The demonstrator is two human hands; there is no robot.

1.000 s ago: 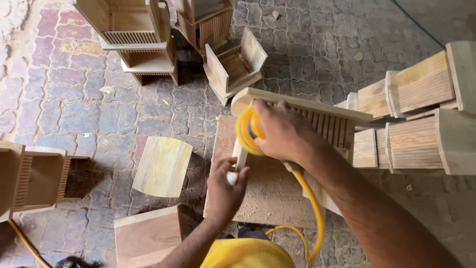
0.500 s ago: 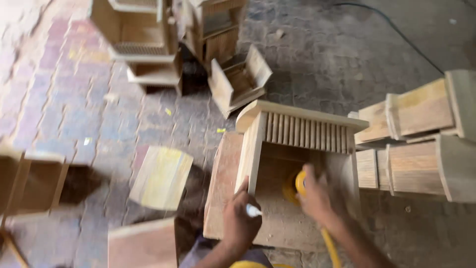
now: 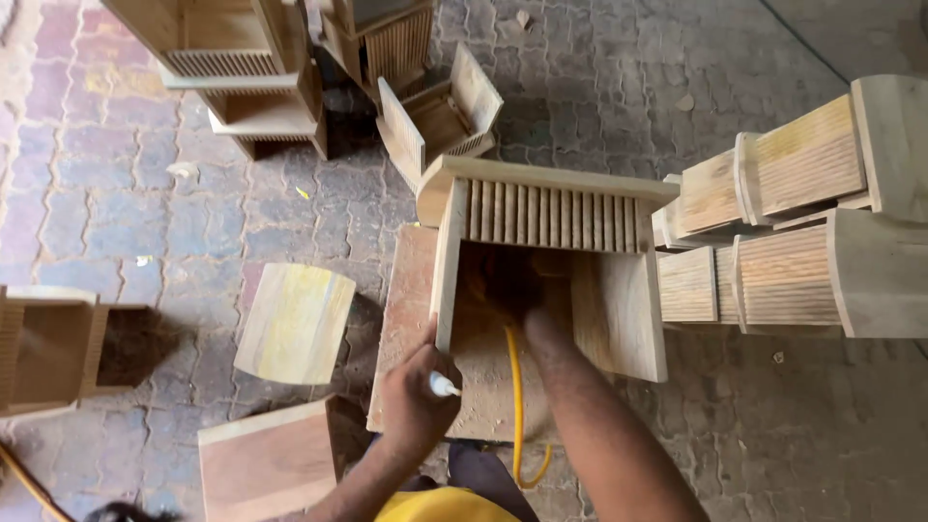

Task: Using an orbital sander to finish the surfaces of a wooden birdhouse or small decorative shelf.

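Observation:
An open-fronted wooden box [image 3: 619,309] with a slatted panel [image 3: 551,213] along its far side lies on a flat board [image 3: 411,290]. My right hand [image 3: 507,290] reaches deep into the box's shadowed inside, gripping the end of a yellow hose [image 3: 512,406] that trails back toward me. Whatever is at the hose's tip is hidden in the dark. My left hand [image 3: 414,401] rests against the near end of the box's left wall and pinches a small white object [image 3: 443,387] between its fingers.
A rounded yellowish panel [image 3: 295,324] and a square board [image 3: 271,464] lie left of the box on the paved floor. Grooved wooden units [image 3: 802,222] are stacked at the right. More boxes stand at the top [image 3: 232,58], [image 3: 440,116] and far left [image 3: 48,343].
My right hand, first above the slatted panel with the yellow hose, has dropped down and gone into the box. My left hand stayed at the box's left wall.

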